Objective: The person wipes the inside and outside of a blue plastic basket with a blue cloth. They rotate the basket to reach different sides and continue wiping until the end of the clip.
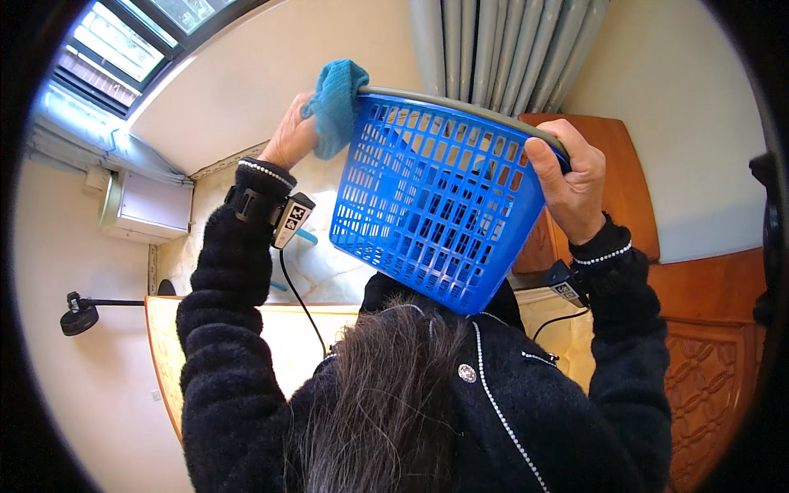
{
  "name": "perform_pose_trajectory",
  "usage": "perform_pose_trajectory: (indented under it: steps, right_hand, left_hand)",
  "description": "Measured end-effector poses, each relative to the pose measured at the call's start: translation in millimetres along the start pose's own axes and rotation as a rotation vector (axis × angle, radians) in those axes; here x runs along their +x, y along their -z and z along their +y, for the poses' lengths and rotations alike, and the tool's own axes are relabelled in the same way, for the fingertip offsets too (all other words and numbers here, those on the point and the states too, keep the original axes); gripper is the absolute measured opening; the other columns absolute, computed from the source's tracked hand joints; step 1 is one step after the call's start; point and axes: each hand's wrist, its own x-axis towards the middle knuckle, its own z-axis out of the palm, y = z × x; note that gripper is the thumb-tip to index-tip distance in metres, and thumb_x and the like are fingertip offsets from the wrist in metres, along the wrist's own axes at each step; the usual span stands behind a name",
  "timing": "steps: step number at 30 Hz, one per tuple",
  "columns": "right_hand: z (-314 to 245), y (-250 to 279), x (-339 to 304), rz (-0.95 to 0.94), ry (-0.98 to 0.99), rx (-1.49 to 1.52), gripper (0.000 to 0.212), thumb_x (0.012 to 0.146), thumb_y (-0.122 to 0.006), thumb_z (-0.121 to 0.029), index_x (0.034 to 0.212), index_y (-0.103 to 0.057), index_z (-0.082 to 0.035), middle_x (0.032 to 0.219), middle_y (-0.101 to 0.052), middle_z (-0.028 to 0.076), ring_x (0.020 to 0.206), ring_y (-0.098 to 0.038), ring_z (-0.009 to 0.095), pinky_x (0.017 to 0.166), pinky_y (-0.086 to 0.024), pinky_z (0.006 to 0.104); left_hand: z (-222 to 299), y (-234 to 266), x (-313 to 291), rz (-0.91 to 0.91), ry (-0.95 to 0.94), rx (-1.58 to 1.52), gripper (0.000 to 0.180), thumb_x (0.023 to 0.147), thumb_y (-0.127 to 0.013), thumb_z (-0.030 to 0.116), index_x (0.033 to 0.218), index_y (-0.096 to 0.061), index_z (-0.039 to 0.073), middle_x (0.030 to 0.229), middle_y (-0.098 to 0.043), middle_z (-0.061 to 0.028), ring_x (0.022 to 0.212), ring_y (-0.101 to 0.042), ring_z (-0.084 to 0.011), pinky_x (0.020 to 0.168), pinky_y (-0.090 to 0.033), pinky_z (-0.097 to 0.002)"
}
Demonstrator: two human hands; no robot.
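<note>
A blue plastic basket (436, 197) with slotted walls and a greyish rim (460, 105) is held up, tilted, in front of my chest. My right hand (571, 181) grips the rim at its right end, thumb on the near side. At the rim's left end, my left hand (289, 135) is closed on a teal knitted cloth (335, 111), which drapes over the basket's corner. The cloth hides most of the left fingers. The basket's inside shows only through the slots.
Beyond the basket hang grey curtains (501, 53), beside an orange-brown wooden board (629, 181). A small white cabinet (152, 205) stands at the left below a window (123, 49). A black lamp (78, 316) juts in at left. Cables run from both wrist devices.
</note>
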Motion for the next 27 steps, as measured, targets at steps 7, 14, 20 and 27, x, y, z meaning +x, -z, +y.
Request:
perform_pose_trajectory:
  steps: [7, 14, 20, 27]
  right_hand:
    - [3.1, 7.6, 7.2, 0.002, -0.056, 0.037, 0.034, 0.096, -0.067, -0.037, 0.089, -0.066, -0.003, 0.069, -0.058, 0.0, 0.063, -0.055, 0.006, 0.057, -0.045, 0.023]
    - [0.0, 10.5, 5.3, 0.072, -0.064, 0.013, 0.036, 0.097, -0.065, -0.036, 0.084, -0.064, -0.003, 0.072, -0.057, -0.001, 0.065, -0.05, 0.005, 0.058, -0.041, 0.0229]
    - [9.3, 6.7, -0.1, 0.125, -0.063, 0.042, 0.033, 0.098, -0.062, -0.032, 0.081, -0.063, -0.003, 0.073, -0.057, -0.001, 0.066, -0.05, 0.006, 0.058, -0.04, 0.0227]
    - [38.4, 21.1, -13.6, 0.183, -0.203, 0.213, 0.032, 0.098, -0.057, -0.026, 0.077, -0.06, -0.002, 0.07, -0.051, -0.003, 0.063, -0.044, 0.006, 0.057, -0.035, 0.0226]
  left_hand:
    - [67.9, -16.3, 18.7, -0.018, -0.515, 0.137, 0.03, 0.095, -0.062, 0.03, 0.11, -0.064, 0.003, 0.091, -0.069, -0.0096, 0.079, -0.065, -0.0195, 0.075, -0.054, -0.0326]
    - [25.4, -14.2, 14.3, 0.044, -0.33, -0.086, 0.034, 0.098, -0.058, 0.036, 0.103, -0.064, 0.003, 0.085, -0.068, -0.0064, 0.076, -0.063, -0.0145, 0.073, -0.052, -0.0291]
    - [-24.2, -51.3, -15.8, 0.139, -0.003, -0.317, 0.043, 0.103, -0.049, 0.046, 0.101, -0.063, 0.005, 0.09, -0.059, 0.0033, 0.082, -0.053, -0.0064, 0.074, -0.047, -0.0242]
    - [9.1, -35.5, -0.4, 0.048, -0.231, -0.483, 0.041, 0.102, -0.055, 0.038, 0.117, -0.063, 0.001, 0.1, -0.066, -0.0023, 0.089, -0.058, -0.0115, 0.08, -0.05, -0.0274]
